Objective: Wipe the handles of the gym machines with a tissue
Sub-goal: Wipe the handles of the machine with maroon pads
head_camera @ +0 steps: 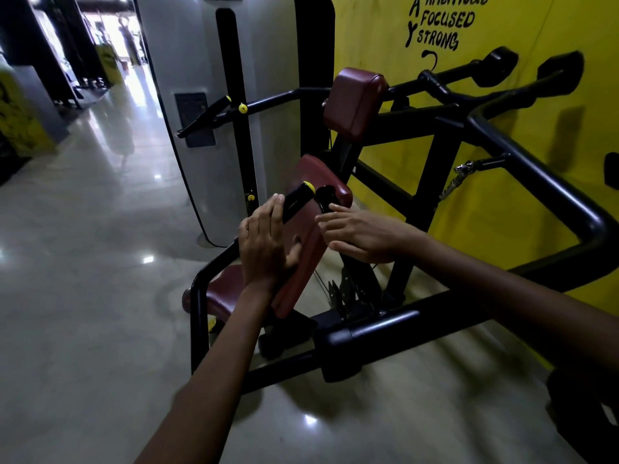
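A black gym machine (522, 169) with maroon pads stands against a yellow wall. Its near handle (298, 200) is a black grip with a yellow end cap. My left hand (266, 244) lies against this handle with the fingers nearly straight along its left side. My right hand (360, 234) hovers just right of it, fingers loosely spread, fingertips near a second black grip (325, 195). No tissue shows in either hand. Two further black handles (499, 63) stick up at the far right.
A grey weight-stack shroud (201, 112) rises behind the machine. The maroon seat (221, 298) and slanted pad (303, 259) sit below my hands. A thick black frame bar (385, 329) crosses in front of me. Glossy floor (83, 262) stretches left towards distant equipment.
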`<state>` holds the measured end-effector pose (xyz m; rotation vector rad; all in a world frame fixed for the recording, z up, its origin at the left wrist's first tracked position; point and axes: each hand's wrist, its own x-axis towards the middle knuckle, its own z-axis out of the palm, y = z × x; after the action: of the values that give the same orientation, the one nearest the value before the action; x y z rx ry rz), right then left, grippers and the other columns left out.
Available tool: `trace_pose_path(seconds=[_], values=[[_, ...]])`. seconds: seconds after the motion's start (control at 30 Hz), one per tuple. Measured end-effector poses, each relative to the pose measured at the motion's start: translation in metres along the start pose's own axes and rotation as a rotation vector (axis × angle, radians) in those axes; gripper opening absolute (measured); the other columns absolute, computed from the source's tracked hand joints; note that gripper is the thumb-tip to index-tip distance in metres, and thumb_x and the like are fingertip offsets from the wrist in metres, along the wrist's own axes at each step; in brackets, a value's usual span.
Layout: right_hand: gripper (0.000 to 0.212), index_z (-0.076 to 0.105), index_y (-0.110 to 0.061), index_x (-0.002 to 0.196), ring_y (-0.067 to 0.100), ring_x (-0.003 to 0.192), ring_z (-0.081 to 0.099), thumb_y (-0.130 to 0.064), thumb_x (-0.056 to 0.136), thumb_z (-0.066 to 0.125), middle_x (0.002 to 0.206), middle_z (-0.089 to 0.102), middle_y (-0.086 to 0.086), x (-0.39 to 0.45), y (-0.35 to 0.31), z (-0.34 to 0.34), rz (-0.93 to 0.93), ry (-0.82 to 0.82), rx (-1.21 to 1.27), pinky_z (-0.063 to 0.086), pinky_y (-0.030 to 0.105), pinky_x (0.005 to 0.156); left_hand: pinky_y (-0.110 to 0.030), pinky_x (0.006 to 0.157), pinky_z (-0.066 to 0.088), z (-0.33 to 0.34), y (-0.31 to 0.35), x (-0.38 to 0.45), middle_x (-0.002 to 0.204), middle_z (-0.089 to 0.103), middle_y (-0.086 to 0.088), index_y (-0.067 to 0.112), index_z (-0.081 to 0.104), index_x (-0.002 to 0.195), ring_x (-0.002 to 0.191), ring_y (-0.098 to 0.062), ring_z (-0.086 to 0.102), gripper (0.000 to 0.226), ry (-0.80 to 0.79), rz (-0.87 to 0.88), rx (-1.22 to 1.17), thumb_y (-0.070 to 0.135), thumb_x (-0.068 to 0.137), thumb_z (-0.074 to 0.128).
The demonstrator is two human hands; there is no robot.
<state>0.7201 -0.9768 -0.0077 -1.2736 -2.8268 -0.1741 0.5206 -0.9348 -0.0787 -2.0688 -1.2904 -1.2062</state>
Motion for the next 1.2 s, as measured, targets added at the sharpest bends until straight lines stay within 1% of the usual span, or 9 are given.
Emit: trace_pose_path(seconds=[0.13, 0.3, 0.47, 0.57, 0.73, 0.87, 1.0, 1.13, 1.2], values=[[0.064, 0.052, -0.009, 0.131, 0.013, 0.144, 0.009, -0.045, 0.095, 0.013, 0.15, 0.034, 0.007, 0.009, 0.01, -0.001, 0.097, 0.085, 0.032, 0.004, 0.031, 0.119, -0.036, 0.094, 0.032, 0.0, -0.001, 0.0, 0.128, 0.057, -0.013, 0.007, 0.037, 0.136, 0.115, -0.023, 0.043, 0.07, 0.004, -0.002, -0.008, 0.034, 0.073, 0.053], [0.051, 0.048, -0.005, 0.134, 0.011, 0.144, 0.002, -0.036, 0.099, 0.028, 0.151, 0.03, 0.009, 0.006, -0.006, 0.006, 0.182, 0.137, 0.205, 0.001, 0.023, 0.116, -0.035, 0.096, 0.031, 0.002, -0.001, 0.0, 0.129, 0.056, -0.013, 0.007, 0.037, 0.136, 0.116, -0.023, 0.043, 0.069, 0.006, 0.001, -0.029, 0.035, 0.074, 0.053], [0.058, 0.049, -0.009, 0.134, 0.001, 0.14, 0.005, -0.046, 0.097, 0.024, 0.148, 0.036, 0.004, -0.026, -0.019, 0.014, 0.136, 0.147, 0.25, -0.001, 0.009, 0.111, -0.035, 0.096, 0.031, 0.001, -0.001, 0.0, 0.129, 0.057, -0.013, 0.007, 0.037, 0.135, 0.116, -0.023, 0.043, 0.069, 0.006, 0.002, -0.03, 0.036, 0.075, 0.052], [0.061, 0.038, -0.018, 0.141, 0.003, 0.142, 0.0, -0.052, 0.096, 0.018, 0.153, 0.024, -0.002, -0.023, -0.012, 0.009, 0.192, 0.11, 0.236, 0.001, 0.016, 0.114, -0.035, 0.096, 0.031, 0.001, -0.001, 0.0, 0.128, 0.057, -0.014, 0.007, 0.037, 0.135, 0.116, -0.023, 0.043, 0.069, 0.011, 0.004, -0.038, 0.036, 0.075, 0.052], [0.061, 0.022, -0.02, 0.148, 0.005, 0.142, -0.012, -0.051, 0.096, 0.032, 0.157, 0.005, -0.007, -0.005, -0.016, 0.005, 0.351, 0.107, 0.232, 0.003, 0.03, 0.115, -0.036, 0.096, 0.03, 0.0, -0.001, 0.0, 0.129, 0.056, -0.015, 0.006, 0.038, 0.135, 0.116, -0.023, 0.042, 0.068, 0.012, 0.009, -0.044, 0.036, 0.075, 0.051], [0.076, 0.026, -0.018, 0.147, -0.002, 0.14, -0.016, -0.066, 0.088, 0.025, 0.157, 0.009, -0.009, -0.027, -0.031, 0.014, 0.275, 0.089, 0.236, 0.003, 0.025, 0.112, -0.036, 0.096, 0.03, 0.0, -0.001, 0.0, 0.129, 0.056, -0.015, 0.006, 0.038, 0.135, 0.116, -0.023, 0.042, 0.068, 0.017, 0.01, -0.038, 0.036, 0.076, 0.051], [0.08, 0.029, -0.021, 0.145, -0.004, 0.142, -0.006, -0.072, 0.086, 0.013, 0.153, 0.014, -0.014, -0.05, -0.03, 0.016, 0.2, 0.061, 0.367, 0.006, 0.017, 0.114, -0.035, 0.096, 0.03, -0.001, 0.0, 0.001, 0.128, 0.057, -0.014, 0.006, 0.039, 0.134, 0.115, -0.023, 0.042, 0.068, 0.023, 0.008, -0.051, 0.035, 0.074, 0.051], [0.066, 0.028, -0.018, 0.146, -0.002, 0.141, -0.007, -0.058, 0.093, 0.023, 0.156, 0.014, -0.007, -0.037, -0.031, 0.01, 0.267, 0.076, 0.324, 0.005, 0.02, 0.114, -0.037, 0.097, 0.031, -0.001, -0.001, 0.0, 0.129, 0.056, -0.014, 0.007, 0.038, 0.135, 0.116, -0.023, 0.042, 0.068, 0.001, 0.0, -0.054, 0.036, 0.075, 0.051], [0.069, 0.029, -0.015, 0.146, -0.001, 0.14, -0.009, -0.056, 0.091, 0.027, 0.156, 0.015, -0.004, -0.028, -0.036, 0.009, 0.298, 0.094, 0.275, 0.002, 0.02, 0.114, -0.039, 0.097, 0.035, -0.001, -0.002, 0.0, 0.13, 0.055, -0.014, 0.007, 0.037, 0.135, 0.116, -0.023, 0.043, 0.068, -0.013, -0.003, -0.052, 0.038, 0.076, 0.049]])
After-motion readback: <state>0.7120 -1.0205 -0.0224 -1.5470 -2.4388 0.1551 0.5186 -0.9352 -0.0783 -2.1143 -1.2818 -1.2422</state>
